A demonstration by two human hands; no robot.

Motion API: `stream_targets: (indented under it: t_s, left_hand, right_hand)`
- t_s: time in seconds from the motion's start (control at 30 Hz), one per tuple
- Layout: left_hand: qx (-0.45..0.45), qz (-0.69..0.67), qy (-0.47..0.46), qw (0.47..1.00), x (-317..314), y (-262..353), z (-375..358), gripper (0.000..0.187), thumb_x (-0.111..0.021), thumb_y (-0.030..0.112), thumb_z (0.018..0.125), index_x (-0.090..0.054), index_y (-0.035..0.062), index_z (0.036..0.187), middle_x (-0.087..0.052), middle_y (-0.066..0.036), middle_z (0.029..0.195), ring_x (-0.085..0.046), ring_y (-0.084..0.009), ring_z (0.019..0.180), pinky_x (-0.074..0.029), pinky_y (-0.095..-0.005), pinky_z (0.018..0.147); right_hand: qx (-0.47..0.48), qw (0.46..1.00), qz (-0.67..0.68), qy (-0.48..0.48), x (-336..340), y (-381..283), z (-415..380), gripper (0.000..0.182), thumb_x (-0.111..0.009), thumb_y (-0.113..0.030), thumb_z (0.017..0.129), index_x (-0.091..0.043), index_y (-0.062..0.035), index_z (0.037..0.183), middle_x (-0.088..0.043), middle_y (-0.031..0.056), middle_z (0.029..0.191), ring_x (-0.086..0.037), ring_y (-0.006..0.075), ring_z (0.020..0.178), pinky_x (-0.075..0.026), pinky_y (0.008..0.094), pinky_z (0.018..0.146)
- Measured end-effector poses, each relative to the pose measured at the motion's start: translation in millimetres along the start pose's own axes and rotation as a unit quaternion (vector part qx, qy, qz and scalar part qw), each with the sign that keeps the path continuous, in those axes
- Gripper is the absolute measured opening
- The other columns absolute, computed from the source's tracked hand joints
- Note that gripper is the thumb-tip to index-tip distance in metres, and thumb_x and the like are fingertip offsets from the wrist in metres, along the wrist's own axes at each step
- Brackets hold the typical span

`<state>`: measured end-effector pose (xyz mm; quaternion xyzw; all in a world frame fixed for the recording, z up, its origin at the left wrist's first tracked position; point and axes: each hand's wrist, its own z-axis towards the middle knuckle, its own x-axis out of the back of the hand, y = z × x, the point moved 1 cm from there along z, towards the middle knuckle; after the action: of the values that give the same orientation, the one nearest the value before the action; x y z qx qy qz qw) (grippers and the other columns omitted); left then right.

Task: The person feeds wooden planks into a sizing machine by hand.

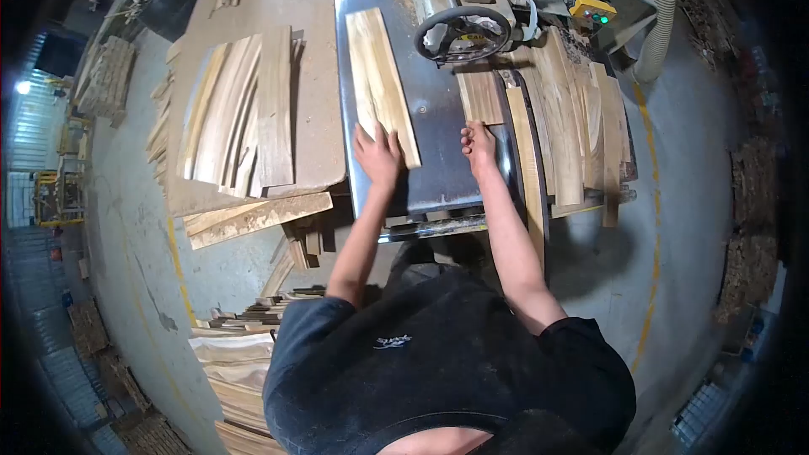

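Note:
A pale wooden board (377,76) lies at a slant on the dark metal machine table (438,152). My left hand (377,153) rests on its near end with the fingers spread. My right hand (479,145) has its fingers curled at the near end of a second, shorter-looking wooden board (483,97). The far part of that board is hidden beneath the machine, behind the black handwheel (462,35). Close to the right hand, a narrow wooden strip (527,160) runs along the table's right edge.
Several boards (274,109) lie on the brown side table (316,76) at left. More boards (563,118) are stacked right of the machine. A yellow control box (592,10) with a green light and a ribbed hose (659,17) stand beyond. A wood pile (240,371) is at lower left.

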<state>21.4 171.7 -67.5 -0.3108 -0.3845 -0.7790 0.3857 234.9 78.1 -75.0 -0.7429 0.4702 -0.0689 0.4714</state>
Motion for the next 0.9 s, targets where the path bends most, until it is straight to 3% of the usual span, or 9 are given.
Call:
stream_targets:
  t_s: [0.1,0.13,0.17,0.23,0.3,0.37,0.57,0.7,0.9]
  left_hand:
    - [0.048,-0.02,-0.05,0.997,40,16,-67,0.032,-0.062,0.019,0.089,-0.064,0.0128,0.121,-0.049,-0.026,0.134,-0.046,-0.0442,0.124,-0.038,-0.053,0.098]
    - [0.038,-0.035,-0.066,0.996,56,21,-90,0.035,-0.063,0.02,0.089,-0.063,0.0119,0.123,-0.049,-0.025,0.135,-0.046,-0.0432,0.125,-0.036,-0.0526,0.098]
    - [0.026,-0.052,-0.085,0.995,70,24,-113,0.037,-0.063,0.02,0.089,-0.062,0.0111,0.125,-0.049,-0.024,0.135,-0.045,-0.0422,0.125,-0.035,-0.0522,0.099]
    - [-0.026,-0.122,-0.144,0.982,94,24,-161,0.054,-0.068,0.03,0.086,-0.056,0.0074,0.133,-0.045,-0.027,0.14,-0.04,-0.0423,0.132,-0.03,-0.0528,0.104]
    - [-0.072,-0.141,-0.227,0.961,135,40,-194,0.08,-0.077,0.044,0.076,-0.049,0.0027,0.139,-0.037,-0.03,0.147,-0.032,-0.0425,0.14,-0.026,-0.0538,0.107]
    - [-0.104,-0.151,-0.28,0.942,147,38,-226,0.101,-0.084,0.052,0.063,-0.045,0.0016,0.142,-0.029,-0.032,0.151,-0.026,-0.0426,0.144,-0.022,-0.055,0.11]
    - [-0.151,-0.147,-0.318,0.924,159,56,-246,0.097,-0.085,0.049,0.06,-0.05,0.0073,0.14,-0.034,-0.027,0.151,-0.025,-0.0382,0.145,-0.02,-0.0557,0.112]
    - [-0.187,-0.149,-0.369,0.898,141,82,-225,0.096,-0.084,0.047,0.056,-0.052,0.0137,0.14,-0.034,-0.021,0.154,-0.021,-0.037,0.147,-0.013,-0.0577,0.114]
    - [-0.214,-0.104,-0.32,0.917,71,112,-174,0.098,-0.085,0.047,0.052,-0.053,0.0132,0.138,-0.037,-0.025,0.15,-0.022,-0.0427,0.145,-0.017,-0.062,0.112]
  right_hand:
    - [0.15,0.973,-0.164,-0.064,-15,7,-44,0.023,-0.058,-0.026,0.098,-0.065,-0.0045,0.101,-0.064,0.0015,0.086,-0.059,0.0096,0.075,-0.046,0.0237,0.061]
    - [0.258,0.932,-0.227,-0.113,-3,37,-41,0.02,-0.063,-0.021,0.095,-0.065,-0.0037,0.104,-0.066,0.002,0.092,-0.062,0.0126,0.082,-0.049,0.0269,0.075]
    - [0.248,0.92,-0.255,-0.165,2,44,-66,0.023,-0.069,-0.019,0.09,-0.066,-0.003,0.106,-0.068,0.0061,0.096,-0.064,0.0195,0.091,-0.05,0.0325,0.086]
    - [0.34,0.819,-0.434,-0.156,28,64,-123,0.031,-0.074,-0.014,0.082,-0.067,-0.0018,0.11,-0.052,0.0185,0.131,-0.052,0.0309,0.12,-0.043,0.0392,0.1]
    - [0.414,0.772,-0.466,-0.126,59,75,-170,0.032,-0.074,-0.009,0.079,-0.068,-0.0017,0.11,-0.049,0.0202,0.134,-0.048,0.0359,0.124,-0.04,0.0414,0.104]
    - [0.388,0.802,-0.431,-0.141,90,85,-199,0.032,-0.072,-0.003,0.078,-0.067,-0.0002,0.11,-0.047,0.021,0.135,-0.048,0.0378,0.124,-0.041,0.0414,0.103]
    - [0.341,0.818,-0.447,-0.121,146,85,-249,0.035,-0.07,0.002,0.079,-0.063,0.0022,0.113,-0.044,0.0214,0.137,-0.047,0.0402,0.124,-0.04,0.0421,0.104]
    - [0.36,0.72,-0.585,-0.097,145,63,-271,0.039,-0.069,-0.01,0.082,-0.06,0.0077,0.116,-0.039,0.0231,0.141,-0.036,0.0404,0.133,-0.036,0.0465,0.109]
    - [0.337,0.653,-0.677,-0.038,136,55,-244,0.057,-0.065,-0.027,0.088,-0.049,0.0067,0.131,-0.031,0.0246,0.149,-0.028,0.0422,0.139,-0.029,0.0519,0.112]
